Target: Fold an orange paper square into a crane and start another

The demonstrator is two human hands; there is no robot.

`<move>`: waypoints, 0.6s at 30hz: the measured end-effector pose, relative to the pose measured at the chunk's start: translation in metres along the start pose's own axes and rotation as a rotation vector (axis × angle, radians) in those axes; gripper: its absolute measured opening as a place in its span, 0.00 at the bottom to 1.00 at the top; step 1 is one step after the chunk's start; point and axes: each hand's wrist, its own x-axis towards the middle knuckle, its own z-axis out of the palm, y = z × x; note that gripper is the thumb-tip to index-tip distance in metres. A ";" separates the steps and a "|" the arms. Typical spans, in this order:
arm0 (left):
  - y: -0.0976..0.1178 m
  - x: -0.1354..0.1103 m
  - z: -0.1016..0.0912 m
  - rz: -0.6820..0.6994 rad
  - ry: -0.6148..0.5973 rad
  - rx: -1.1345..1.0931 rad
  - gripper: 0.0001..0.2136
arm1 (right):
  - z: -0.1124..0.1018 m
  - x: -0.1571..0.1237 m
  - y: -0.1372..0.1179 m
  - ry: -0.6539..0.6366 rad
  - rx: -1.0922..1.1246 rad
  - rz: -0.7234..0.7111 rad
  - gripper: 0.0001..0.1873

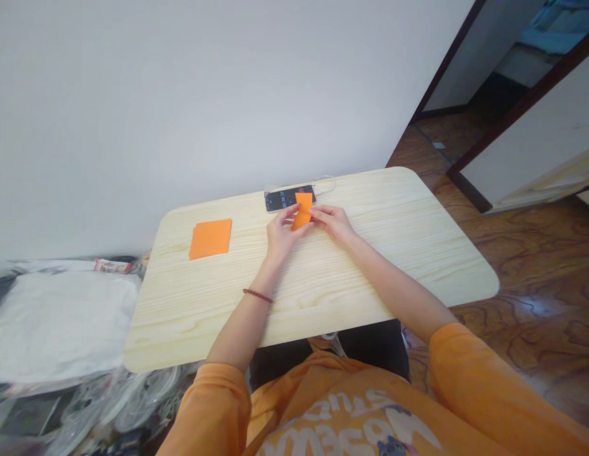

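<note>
A small folded piece of orange paper is held up between my two hands, above the far middle of the table. My left hand grips its left and lower side between thumb and fingers. From the right, my right hand pinches the paper's edge with thumb and fingertips. Behind the paper lies a phone with a lit timer on its dark screen, partly covered by the paper. To the left, a stack of square orange paper sheets rests flat on the table.
The light wooden table has rounded corners and stands against a white wall. A white cable runs from the phone's right end. White bedding-like cloth and plastic-wrapped items are left of the table. A doorway opens at the right.
</note>
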 end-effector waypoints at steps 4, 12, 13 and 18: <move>-0.002 0.001 0.002 -0.089 -0.031 -0.143 0.25 | 0.000 0.001 0.000 -0.001 0.007 0.012 0.21; -0.004 0.002 0.000 -0.234 -0.103 -0.346 0.24 | -0.004 0.002 0.000 -0.057 -0.003 0.004 0.19; -0.005 0.003 0.000 -0.239 -0.109 -0.364 0.23 | -0.005 0.003 0.000 -0.063 -0.002 0.005 0.19; -0.011 0.005 -0.001 -0.275 -0.145 -0.460 0.21 | -0.008 0.004 0.001 -0.087 0.018 0.011 0.18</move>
